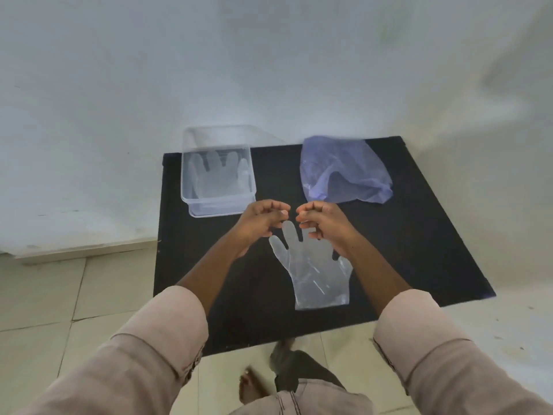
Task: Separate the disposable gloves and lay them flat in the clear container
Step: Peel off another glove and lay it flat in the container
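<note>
A clear disposable glove [317, 274] lies flat on the black table [419, 235], its fingers pointing away from me. My left hand [261, 218] hovers just left of its tallest fingertip, fingers curled shut with nothing visible in them. My right hand [321, 223] is curled over the glove's far fingers and hides them; I cannot tell if it grips them. The clear container [217, 202] stands at the table's back left, with one or more clear gloves [218, 175] flat inside. A crumpled blue plastic bag [344, 172] sits at the back right.
The table stands against a pale wall, on a tiled floor [45, 295]. My pink sleeves [149, 354] fill the lower corners. A bare foot [254, 387] and a dark cloth [299, 372] show below the table's front edge.
</note>
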A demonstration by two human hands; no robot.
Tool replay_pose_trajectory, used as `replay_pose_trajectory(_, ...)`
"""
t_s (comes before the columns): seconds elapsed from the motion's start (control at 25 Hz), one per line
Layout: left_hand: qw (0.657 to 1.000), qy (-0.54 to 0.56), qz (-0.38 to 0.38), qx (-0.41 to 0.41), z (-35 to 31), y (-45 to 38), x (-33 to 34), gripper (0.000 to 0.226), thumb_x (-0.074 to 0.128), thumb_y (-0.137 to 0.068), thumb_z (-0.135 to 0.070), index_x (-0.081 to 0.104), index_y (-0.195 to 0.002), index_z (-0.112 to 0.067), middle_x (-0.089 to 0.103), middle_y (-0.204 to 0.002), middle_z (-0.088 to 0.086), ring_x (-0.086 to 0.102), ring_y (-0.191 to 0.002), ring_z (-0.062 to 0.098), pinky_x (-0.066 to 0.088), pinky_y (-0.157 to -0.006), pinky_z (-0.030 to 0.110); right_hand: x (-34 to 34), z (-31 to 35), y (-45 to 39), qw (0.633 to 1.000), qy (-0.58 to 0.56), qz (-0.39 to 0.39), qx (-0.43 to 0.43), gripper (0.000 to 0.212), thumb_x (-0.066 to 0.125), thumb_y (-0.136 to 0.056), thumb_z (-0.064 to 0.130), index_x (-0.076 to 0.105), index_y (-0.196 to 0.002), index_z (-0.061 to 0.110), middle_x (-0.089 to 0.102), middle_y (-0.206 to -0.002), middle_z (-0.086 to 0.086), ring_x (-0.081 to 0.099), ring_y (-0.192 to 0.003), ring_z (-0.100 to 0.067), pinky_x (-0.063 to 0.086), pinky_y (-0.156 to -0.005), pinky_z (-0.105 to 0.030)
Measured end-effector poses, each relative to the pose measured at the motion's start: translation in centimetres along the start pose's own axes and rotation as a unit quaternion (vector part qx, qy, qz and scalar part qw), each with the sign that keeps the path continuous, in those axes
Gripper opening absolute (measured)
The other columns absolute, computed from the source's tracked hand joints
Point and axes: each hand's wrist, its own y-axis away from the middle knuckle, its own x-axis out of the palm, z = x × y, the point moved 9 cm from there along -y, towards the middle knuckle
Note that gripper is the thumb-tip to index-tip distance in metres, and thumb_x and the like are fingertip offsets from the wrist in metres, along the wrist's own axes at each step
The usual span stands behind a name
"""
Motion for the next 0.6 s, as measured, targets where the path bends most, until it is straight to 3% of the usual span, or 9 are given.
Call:
replay_pose_trajectory(0.12, 1.000, -0.002, 0.014, -0.023, 2.4, 1.1, 2.9, 0.020, 0.063, -0.089, -0.021, 0.069, -0.108, -0.018, 0.070, -0.108, 0.007, 0.063, -0.088, 0.016, 0.048, -0.077, 0.031, -1.2, -4.3, 1.6, 0.999, 0.002, -0.007, 0.040, 0.015, 0.058, -0.092, 0.020, 0.066, -0.103, 0.013, 0.070, -0.107, -0.008, 0.065, -0.099, -0.021, 0.049, -0.075, -0.030)
replay_pose_trajectory(0.28, 0.996, -0.006, 0.007, -0.087, 6.4, 1.9, 5.6, 0.019, 0.061, -0.090, -0.018, 0.068, -0.107, -0.015, 0.070, -0.107, 0.009, 0.062, -0.091, 0.018, 0.048, -0.088, 0.039, -3.9, -11.3, 2.6, 0.988, 0.084, -0.062, 0.112, 0.014, 0.060, -0.089, 0.019, 0.066, -0.095, 0.007, 0.069, -0.100, -0.012, 0.064, -0.088, -0.022, 0.050, -0.072, -0.031)
replay_pose_trajectory(0.36, 0.993, -0.010, -0.003, -0.114, 8.7, 2.3, 6.7, 0.019, 0.060, -0.090, -0.016, 0.068, -0.107, -0.014, 0.069, -0.104, 0.008, 0.062, -0.092, 0.019, 0.048, -0.091, 0.042, -5.3, -15.9, 3.5, 0.959, 0.194, -0.080, 0.192, 0.027, 0.062, -0.088, 0.032, 0.061, -0.098, 0.007, 0.064, -0.100, -0.012, 0.061, -0.087, -0.023, 0.050, -0.078, -0.035)
replay_pose_trajectory(0.48, 0.990, -0.013, -0.021, -0.140, 11.2, 3.0, 7.9, 0.013, 0.060, -0.090, -0.016, 0.069, -0.099, -0.018, 0.070, -0.104, 0.010, 0.062, -0.091, 0.020, 0.049, -0.083, 0.038, -5.7, -20.6, 5.1, 0.905, 0.320, -0.080, 0.269, 0.057, 0.063, -0.081, 0.053, 0.055, -0.118, 0.010, 0.056, -0.118, -0.013, 0.058, -0.106, -0.031, 0.049, -0.085, -0.042)
replay_pose_trajectory(0.6, 0.989, -0.032, -0.039, -0.140, 12.7, 3.5, 8.3, 0.009, 0.063, -0.088, -0.016, 0.070, -0.092, -0.020, 0.072, -0.102, 0.013, 0.063, -0.086, 0.018, 0.049, -0.075, 0.030, -4.8, -21.5, 5.2, 0.922, 0.265, -0.100, 0.262, 0.039, 0.065, -0.083, 0.038, 0.059, -0.108, 0.009, 0.060, -0.103, -0.010, 0.060, -0.094, -0.028, 0.050, -0.076, -0.037)
